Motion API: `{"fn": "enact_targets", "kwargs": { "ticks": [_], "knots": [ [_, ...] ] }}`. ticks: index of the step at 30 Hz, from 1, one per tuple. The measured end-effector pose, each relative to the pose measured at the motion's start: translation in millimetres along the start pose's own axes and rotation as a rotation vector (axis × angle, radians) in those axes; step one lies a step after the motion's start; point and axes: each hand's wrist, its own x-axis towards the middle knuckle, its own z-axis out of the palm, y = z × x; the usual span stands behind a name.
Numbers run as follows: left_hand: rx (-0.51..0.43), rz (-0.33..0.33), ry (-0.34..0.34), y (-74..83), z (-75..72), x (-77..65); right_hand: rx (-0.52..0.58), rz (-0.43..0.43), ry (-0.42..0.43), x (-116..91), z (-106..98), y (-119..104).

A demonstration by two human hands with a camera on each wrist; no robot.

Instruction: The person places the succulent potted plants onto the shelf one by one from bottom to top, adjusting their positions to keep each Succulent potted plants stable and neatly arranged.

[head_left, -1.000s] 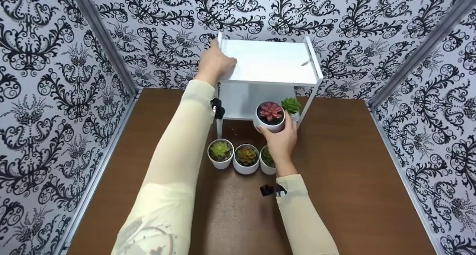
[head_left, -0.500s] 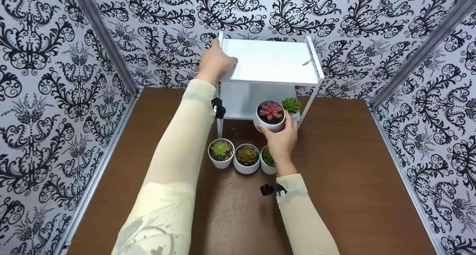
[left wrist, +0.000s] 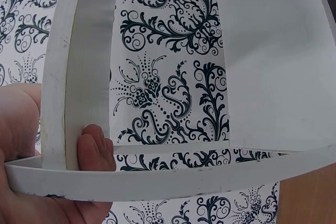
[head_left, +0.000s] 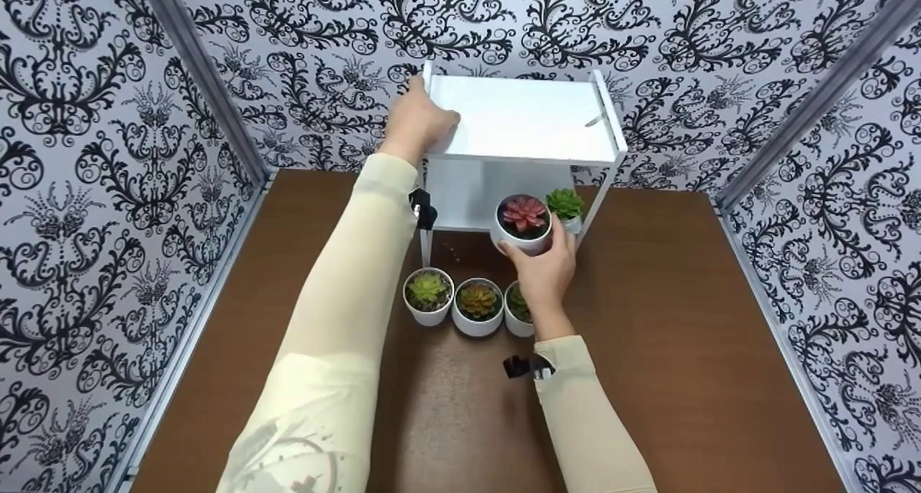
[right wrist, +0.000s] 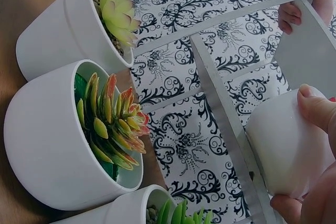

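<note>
My left hand [head_left: 421, 122] grips the upper left corner of a white two-tier shelf [head_left: 518, 119]. In the left wrist view its fingers [left wrist: 97, 150] curl round the side upright and the board's edge. My right hand [head_left: 543, 270] holds a white pot with a red succulent [head_left: 524, 216] at the front of the lower board [head_left: 460, 194]. The right wrist view shows the thumb and fingers round the smooth white pot [right wrist: 289, 140], its base right at the board. Just right of it, a small pot with a bright green succulent [head_left: 564, 205] stands on the same board.
Three more white pots stand in a row on the brown table [head_left: 669, 320] before the shelf: a light green succulent [head_left: 427, 291], an orange-green one [head_left: 478, 302] and a dark green one [head_left: 516, 309] partly behind my right hand. Patterned walls [head_left: 705, 61] enclose the table.
</note>
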Motion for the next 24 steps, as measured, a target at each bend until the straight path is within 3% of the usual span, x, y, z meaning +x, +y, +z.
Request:
{"fn": "enact_targets", "kwargs": {
  "ticks": [24],
  "knots": [
    [0.025, -0.008, 0.003, 0.5, 0.3, 1.5, 0.012, 0.009, 0.011, 1.4, 4.1, 1.5]
  ]
}}
